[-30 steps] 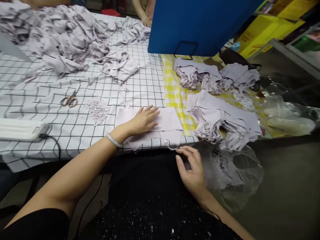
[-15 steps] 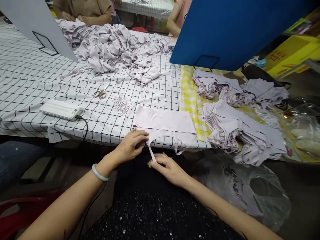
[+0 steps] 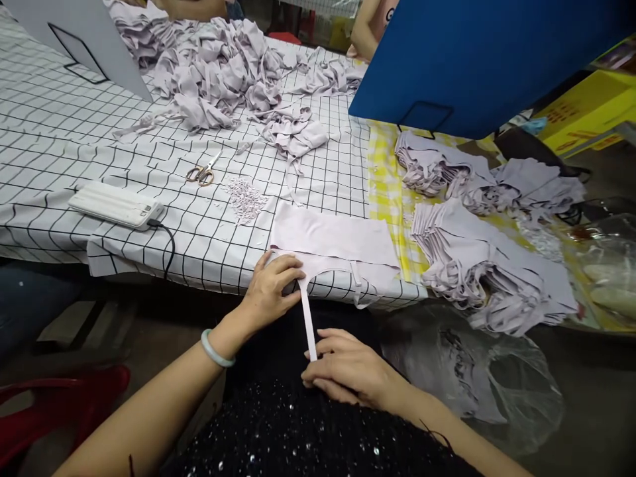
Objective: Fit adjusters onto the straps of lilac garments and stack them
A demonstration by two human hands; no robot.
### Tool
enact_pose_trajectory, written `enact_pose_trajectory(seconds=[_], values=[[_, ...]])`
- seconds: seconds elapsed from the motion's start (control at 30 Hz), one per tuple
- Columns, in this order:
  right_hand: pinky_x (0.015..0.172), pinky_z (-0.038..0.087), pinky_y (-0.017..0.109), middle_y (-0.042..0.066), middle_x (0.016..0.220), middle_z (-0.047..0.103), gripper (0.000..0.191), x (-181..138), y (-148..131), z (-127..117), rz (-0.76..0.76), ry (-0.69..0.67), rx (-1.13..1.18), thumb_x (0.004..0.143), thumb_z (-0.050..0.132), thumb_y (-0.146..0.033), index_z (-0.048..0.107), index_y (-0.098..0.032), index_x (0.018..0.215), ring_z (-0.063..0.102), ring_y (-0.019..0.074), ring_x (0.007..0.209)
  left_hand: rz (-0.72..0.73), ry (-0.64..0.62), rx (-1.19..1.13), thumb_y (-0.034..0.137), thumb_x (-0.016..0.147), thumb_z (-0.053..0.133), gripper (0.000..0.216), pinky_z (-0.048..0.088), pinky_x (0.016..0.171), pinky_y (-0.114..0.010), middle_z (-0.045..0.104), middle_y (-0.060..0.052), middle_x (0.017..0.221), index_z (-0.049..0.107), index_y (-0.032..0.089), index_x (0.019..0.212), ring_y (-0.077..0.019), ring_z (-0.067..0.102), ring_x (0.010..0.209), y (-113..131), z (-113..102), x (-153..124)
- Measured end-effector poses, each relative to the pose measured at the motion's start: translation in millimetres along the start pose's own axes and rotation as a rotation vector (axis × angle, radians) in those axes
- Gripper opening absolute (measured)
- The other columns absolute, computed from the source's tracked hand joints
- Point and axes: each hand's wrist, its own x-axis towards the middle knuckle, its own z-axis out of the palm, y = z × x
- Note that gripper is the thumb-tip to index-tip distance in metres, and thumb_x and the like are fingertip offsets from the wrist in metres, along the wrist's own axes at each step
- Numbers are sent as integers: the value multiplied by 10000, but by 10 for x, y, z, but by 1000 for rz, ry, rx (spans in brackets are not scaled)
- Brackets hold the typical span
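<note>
A pale lilac strappy top [image 3: 338, 233] lies flat at the table's front edge, its straps toward me. My left hand [image 3: 273, 283] is on its left corner, thumb and fingers closed at the base of one strap [image 3: 307, 318]. Pulled taut over the edge, that strap runs down to my right hand [image 3: 350, 368], which pinches its lower end above my lap. The exact fingertip grip is partly hidden. The other strap [image 3: 356, 281] hangs loose in a loop at the table edge, with what looks like a small slider on it.
Scissors [image 3: 201, 173] and a heap of small clippings [image 3: 246, 200] lie beyond my left hand, near a white power bank [image 3: 116, 204] with a cable. Stacked lilac tops [image 3: 477, 245] are to the right. A crumpled pile [image 3: 213, 73] and a blue board [image 3: 462, 59] stand farther back.
My right hand has moved down toward my lap, drawing the strap out longer and straighter. My left hand stays at the strap's base. The view has shifted slightly.
</note>
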Motion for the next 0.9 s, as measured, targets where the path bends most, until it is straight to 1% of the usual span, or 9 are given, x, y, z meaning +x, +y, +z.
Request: enact_pose_trajectory(seconds=[0.1,0.17,0.27,0.37,0.43,0.57,0.7,0.8,0.9], values=[[972,533,376,11,801,766,276,69,21,29,-27,-65,86,977,492,-234,750,-281,1061,708,171,873,5,39,-81,167,836,664,245,215,1201,-570,677,-74,1243,667,231,1073,-253,569,1271,41,-28,-72],[932,551,347,39,867,769,288,96,14,24,-17,-68,158,984,477,-220,735,-241,1110,709,165,874,-96,138,-187,178,872,601,248,322,1156,-542,664,-97,1240,650,213,1112,-252,572,1251,123,-47,-179],[904,560,315,59,916,766,291,98,19,4,21,-57,221,988,469,-188,718,-203,1138,712,158,906,-471,165,-488,293,906,577,173,533,899,-413,692,-96,1045,667,179,1000,-226,653,995,275,-14,-340],[918,555,311,54,930,765,279,61,81,6,62,-64,241,995,481,-211,713,-212,1150,711,162,963,-805,-24,-933,399,839,670,270,545,728,-318,704,-66,924,699,166,972,-185,656,827,378,105,-380],[939,547,323,32,880,758,286,29,136,12,67,-69,248,1005,477,-257,706,-241,1177,714,162,951,-895,-38,-1107,404,787,726,340,534,726,-291,713,-56,905,719,168,1031,-172,655,820,408,178,-337],[937,541,315,4,728,711,315,-12,211,-3,84,-84,273,1020,453,-292,698,-259,1214,714,159,888,-892,38,-1086,398,766,751,313,524,764,-290,738,-60,923,755,175,986,-162,647,808,427,195,-226],[940,530,322,-3,660,676,331,-17,254,-7,81,-47,331,1024,436,-301,709,-261,1208,701,165,876,-868,14,-1041,393,762,741,270,520,781,-299,744,-61,925,749,172,916,-170,641,815,432,163,-180],[969,513,351,-34,568,626,323,9,253,-29,79,-56,399,1023,439,-296,719,-247,1175,675,143,714,-843,2,-1007,386,779,714,264,514,771,-293,724,-59,884,727,159,912,-172,633,813,429,183,-199],[858,563,317,4,664,713,256,86,181,-146,214,-28,588,992,522,-293,735,-200,1100,702,133,718,-803,74,-869,363,843,652,259,497,717,-270,673,-39,860,678,161,1003,-157,608,784,419,178,-268]])
